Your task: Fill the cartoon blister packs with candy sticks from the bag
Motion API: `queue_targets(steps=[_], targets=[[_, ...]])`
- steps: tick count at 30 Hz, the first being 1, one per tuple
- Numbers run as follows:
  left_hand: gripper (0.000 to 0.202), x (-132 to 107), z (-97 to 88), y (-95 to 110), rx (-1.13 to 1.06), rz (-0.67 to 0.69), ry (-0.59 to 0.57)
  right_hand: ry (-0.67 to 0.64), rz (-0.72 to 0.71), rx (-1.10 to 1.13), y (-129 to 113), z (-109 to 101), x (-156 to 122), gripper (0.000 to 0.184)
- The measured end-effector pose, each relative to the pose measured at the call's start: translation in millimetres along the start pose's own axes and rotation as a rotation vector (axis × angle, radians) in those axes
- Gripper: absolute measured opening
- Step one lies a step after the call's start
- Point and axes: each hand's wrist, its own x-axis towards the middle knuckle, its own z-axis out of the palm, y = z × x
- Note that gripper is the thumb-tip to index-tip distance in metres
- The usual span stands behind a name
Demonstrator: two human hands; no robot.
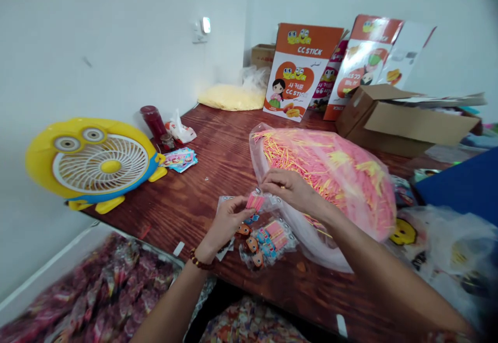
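My left hand (pixel 227 221) pinches a small clear packet with a bunch of pink sticks (pixel 256 201) standing in it, just above the wooden table (pixel 210 177). My right hand (pixel 290 187) is closed at the top of the same bunch, fingertips on the stick ends. Right behind it lies a big clear bag of pink and yellow sticks (pixel 330 172), its mouth towards my hands. Under my hands lie filled cartoon-printed packets (pixel 266 239).
A yellow cartoon desk fan (pixel 95 161) stands at the left edge. A dark red jar (pixel 153 120), a small stack of packets (pixel 181 159), an open cardboard box (pixel 404 120) and orange CC Stick cartons (pixel 298 73) stand further back. A bin of dark pink packets (pixel 101 291) is lower left.
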Motion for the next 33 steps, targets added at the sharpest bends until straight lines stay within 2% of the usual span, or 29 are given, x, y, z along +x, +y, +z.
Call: queue_targets(steps=[6, 13, 16, 19, 22, 25, 27, 31, 33], targets=[[0.030, -9.7, 0.7, -3.5, -0.077, -0.010, 0.022, 0.005, -0.068, -0.030, -14.6, 4.2, -0.1, 0.016], [0.028, -10.2, 22.7, -8.7, -0.164, -0.013, -0.056, 0.056, 0.057, -0.191, -23.7, -6.9, -34.0, 0.011], [0.030, -12.3, 32.3, -8.7, -0.147, -0.017, -0.128, 0.044, 0.146, -0.250, -27.2, -10.0, -45.8, 0.007], [0.027, -15.5, 40.9, -9.3, -0.106, -0.010, -0.195, -0.001, 0.172, -0.246, -31.7, -13.0, -53.4, 0.013], [0.023, -18.3, 49.7, -12.5, -0.054, 0.015, -0.202, -0.064, 0.147, -0.177, -32.4, -17.6, -61.1, 0.023], [0.019, -20.0, 59.1, -16.6, -0.017, 0.047, -0.188, -0.041, 0.178, -0.181, -28.9, -24.5, -71.5, 0.031], [0.019, -20.2, 65.8, -18.4, 0.023, 0.059, -0.203, -0.025, 0.190, -0.190, -26.4, -29.9, -79.7, 0.030], [0.019, -18.1, 81.6, -19.1, 0.103, 0.030, -0.233, -0.123, 0.156, -0.138, -21.9, -41.5, -98.0, 0.021], [0.022, -16.9, 91.0, -19.1, 0.121, 0.002, -0.230, -0.130, 0.139, -0.108, -16.8, -46.5, -108.4, 0.017]])
